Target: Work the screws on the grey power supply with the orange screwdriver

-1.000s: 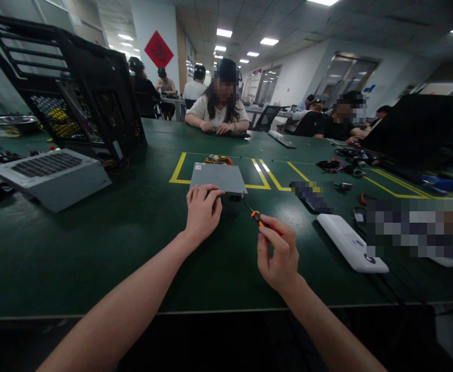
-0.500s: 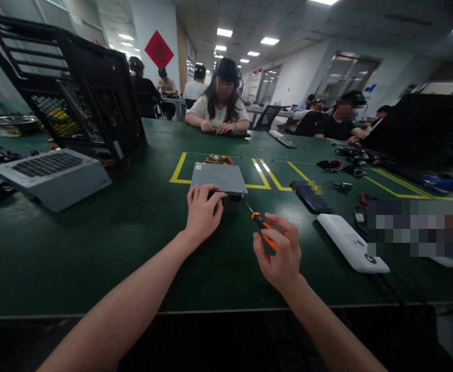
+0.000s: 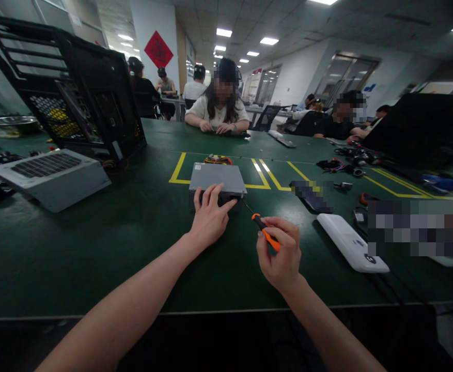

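A grey metal computer power supply lies on the green table in front of me, its bundle of coloured cables behind it. My left hand rests against its near side with the fingers spread, fingertips at the top front edge and the thumb reaching right along the front face. In my right hand is an orange and black screwdriver, pinched by the handle. Its thin shaft slants up and left to the right front corner of the power supply. Whether the tip sits in a screw is too small to tell.
On the left stand a black computer case and a vented grey metal cover. To the right lie a phone, a white power bank-like device and cables. A person sits across the table.
My left hand has shifted slightly right and down, its fingers more spread across the front of the power supply. My right fingers have closed in around the screwdriver handle.
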A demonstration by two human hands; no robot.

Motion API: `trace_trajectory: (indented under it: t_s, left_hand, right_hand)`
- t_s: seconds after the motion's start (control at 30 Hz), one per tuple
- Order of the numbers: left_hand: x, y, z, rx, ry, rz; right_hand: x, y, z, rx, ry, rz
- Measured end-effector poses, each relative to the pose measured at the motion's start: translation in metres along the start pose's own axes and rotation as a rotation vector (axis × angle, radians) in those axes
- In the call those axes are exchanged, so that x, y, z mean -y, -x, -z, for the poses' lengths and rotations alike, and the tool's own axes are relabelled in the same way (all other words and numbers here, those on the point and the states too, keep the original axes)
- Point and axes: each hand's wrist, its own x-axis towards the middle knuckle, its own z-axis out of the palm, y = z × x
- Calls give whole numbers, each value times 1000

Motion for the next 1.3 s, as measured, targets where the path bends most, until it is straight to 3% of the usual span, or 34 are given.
trace_trajectory:
  t_s: [0.63, 1.3]
  left_hand:
    - [-3, 0, -2, 21, 1, 13]
    - [-3, -1, 0, 51, -17, 18]
  right_hand:
    - [1, 0, 2, -13, 47, -30]
    - [0, 1, 1, -22, -129, -85]
